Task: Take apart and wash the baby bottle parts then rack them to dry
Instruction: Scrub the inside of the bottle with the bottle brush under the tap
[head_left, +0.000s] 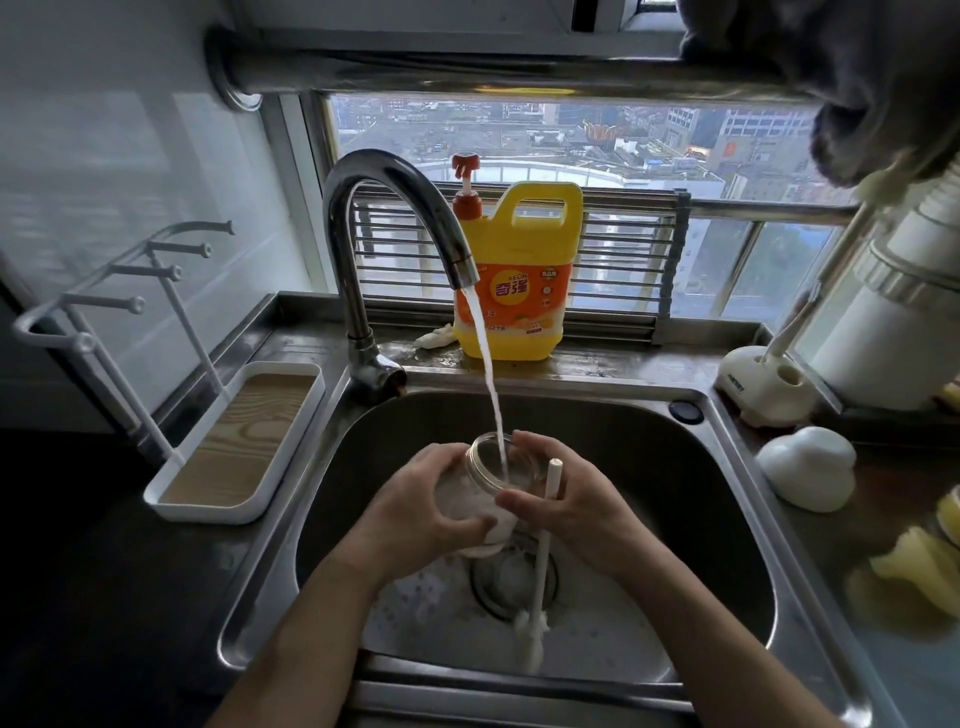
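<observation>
Bottle (487, 470) base hidden between gripping left hand (422, 501) and right hand (569, 501).

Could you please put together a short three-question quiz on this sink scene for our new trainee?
1. True or false: water from the tap runs into the bottle's open mouth.
2. Which hand also holds the brush? A) left hand B) right hand
3. Fill in: the drying rack stands to the sink's ___.
Key: 1 true; 2 B; 3 left.
</observation>
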